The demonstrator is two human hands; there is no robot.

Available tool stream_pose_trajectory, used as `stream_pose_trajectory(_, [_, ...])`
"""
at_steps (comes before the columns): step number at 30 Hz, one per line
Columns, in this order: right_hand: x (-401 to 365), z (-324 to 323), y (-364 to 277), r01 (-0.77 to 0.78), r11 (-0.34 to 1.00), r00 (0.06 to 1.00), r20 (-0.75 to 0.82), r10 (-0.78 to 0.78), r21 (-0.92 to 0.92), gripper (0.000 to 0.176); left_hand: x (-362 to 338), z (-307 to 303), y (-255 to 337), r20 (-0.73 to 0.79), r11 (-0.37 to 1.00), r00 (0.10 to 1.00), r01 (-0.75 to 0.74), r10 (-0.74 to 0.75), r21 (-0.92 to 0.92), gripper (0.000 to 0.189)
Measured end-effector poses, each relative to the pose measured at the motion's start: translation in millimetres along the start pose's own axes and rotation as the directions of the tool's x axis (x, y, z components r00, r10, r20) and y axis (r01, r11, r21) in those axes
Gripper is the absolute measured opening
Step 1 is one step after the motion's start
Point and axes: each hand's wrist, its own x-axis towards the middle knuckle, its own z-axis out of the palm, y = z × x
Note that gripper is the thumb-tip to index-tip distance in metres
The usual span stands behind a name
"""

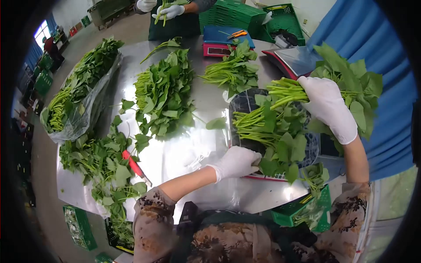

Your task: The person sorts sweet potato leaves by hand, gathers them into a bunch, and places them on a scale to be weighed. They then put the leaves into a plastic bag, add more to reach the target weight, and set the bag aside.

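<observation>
My right hand, in a white glove, is wrapped round a bunch of leafy greens. Its cut stems point left and its broad leaves spread to the right. Below it, a second bunch of greens lies on a scale with a dark mesh-patterned top. My left hand, also gloved, is at the near left edge of that scale, beside the lower leaves. Its fingers are curled together; what they pinch, if anything, is hidden.
Piles of greens lie on the metal table, one in a clear plastic bag. A red-handled knife lies near loose stems. Another scale carries an orange cutter. Across the table, a gloved co-worker holds stems. Green crates stand behind.
</observation>
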Motion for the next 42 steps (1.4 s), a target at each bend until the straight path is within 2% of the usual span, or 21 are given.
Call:
stream_pose_trajectory(2, [13.6,-1.4,2.4,-0.013,0.999,1.0,0.023,0.014,-0.045,0.027,3.6,3.1,3.0,-0.1,1.0,0.995,-0.011,0.01,-0.009,0.025])
stream_pose_trajectory(3, [17.9,-3.0,4.4,0.005,0.998,1.0,0.002,-0.005,-0.064,0.025,8.7,6.7,3.7,-0.201,0.998,0.978,-0.062,0.061,0.003,0.022])
stream_pose_trajectory(6, [29.3,-4.7,7.8,0.041,0.993,0.998,-0.04,-0.046,-0.113,0.02,33.0,17.9,7.2,-0.314,0.991,0.942,-0.098,0.123,0.092,0.019])
stream_pose_trajectory(8, [36.4,9.0,7.1,0.039,0.99,0.999,-0.032,-0.044,-0.139,0.018,48.4,36.6,2.4,-0.366,0.994,0.925,-0.093,0.104,0.048,0.014])
stream_pose_trajectory(9, [37.6,23.0,5.7,0.086,0.99,0.993,-0.076,-0.095,-0.109,0.016,56.1,50.3,-3.1,-0.376,0.996,0.923,-0.066,0.082,0.055,0.013])
stream_pose_trajectory(10, [36.9,47.1,-9.1,0.1,0.99,0.994,-0.037,-0.105,-0.1,0.018,65.8,60.2,-11.4,-0.399,0.997,0.915,-0.037,0.059,0.063,0.012])
stream_pose_trajectory(11, [33.7,52.8,-21.7,0.118,0.993,0.992,-0.033,-0.119,-0.007,0.02,68.2,70.8,-17.3,-0.482,0.993,0.868,-0.087,0.116,0.082,0.009])
stream_pose_trajectory(12, [28.4,67.3,-27.0,0.142,0.986,0.99,-0.003,-0.142,0.089,0.026,65.2,66.1,-13.4,-0.407,0.996,0.912,-0.021,0.056,0.089,0.014])
stream_pose_trajectory(14, [15.9,78.2,-37.6,0.126,0.975,0.979,0.133,-0.152,0.184,0.034,65.5,70.8,-17.1,-0.567,0.992,0.814,-0.099,0.128,0.081,0.012])
stream_pose_trajectory(16, [-0.7,85.0,-41.0,0.14,0.966,0.971,0.159,-0.176,0.217,0.034,62.9,69.5,-17.5,-0.58,0.99,0.802,-0.114,0.143,0.086,0.015])
stream_pose_trajectory(19, [-11.4,70.0,-41.4,0.078,0.983,0.973,0.203,-0.112,0.166,0.035,63.4,74.5,-21.2,-0.63,0.984,0.757,-0.165,0.173,0.073,0.019])
stream_pose_trajectory(22, [-11.8,51.4,-37.3,0.045,0.996,0.974,0.219,-0.06,0.072,0.037,62.7,72.6,-20.5,-0.504,0.989,0.852,-0.143,0.14,0.034,0.026])
stream_pose_trajectory(25, [-6.5,43.3,-38.4,0.066,0.998,0.975,0.212,-0.062,-0.013,0.039,63.9,71.2,-20.1,-0.535,0.99,0.836,-0.139,0.122,0.01,0.024])
stream_pose_trajectory(28, [6.4,39.7,-50.7,0.065,0.997,0.967,0.246,-0.071,0.033,0.041,64.6,77.9,-22.2,-0.621,0.983,0.77,-0.184,0.145,0.002,0.021])
stream_pose_trajectory(30, [18.7,55.9,-60.9,0.077,0.993,0.962,0.254,-0.097,0.087,0.04,65.6,79.3,-24.5,-0.615,0.977,0.771,-0.213,0.167,-0.001,0.02])
stream_pose_trajectory(33, [28.7,121.4,-71.9,0.109,0.965,0.951,0.256,-0.171,0.239,0.04,69.4,86.7,-26.1,-0.605,0.981,0.779,-0.195,0.166,0.017,0.019])
stream_pose_trajectory(34, [29.7,141.4,-71.8,0.079,0.959,0.959,0.24,-0.148,0.273,0.04,70.6,89.9,-25.9,-0.602,0.984,0.783,-0.177,0.156,0.024,0.018])
stream_pose_trajectory(37, [29.1,168.7,-72.2,0.015,0.924,0.975,0.2,-0.098,0.381,0.041,64.3,72.3,-22.0,-0.25,0.991,0.963,-0.082,0.105,0.102,0.018])
stream_pose_trajectory(40, [26.9,168.4,-71.2,-0.003,0.877,0.977,0.187,-0.099,0.481,0.041,65.1,74.3,-24.7,-0.385,0.991,0.913,-0.112,0.134,0.079,0.019])
stream_pose_trajectory(41, [28.0,161.9,-69.6,-0.005,0.857,0.975,0.191,-0.11,0.516,0.041,70.1,84.1,-26.8,-0.567,0.989,0.811,-0.13,0.144,0.065,0.019])
stream_pose_trajectory(42, [29.6,156.5,-67.8,-0.006,0.837,0.974,0.194,-0.119,0.547,0.041,70.7,84.0,-27.1,-0.615,0.985,0.772,-0.162,0.158,0.05,0.018])
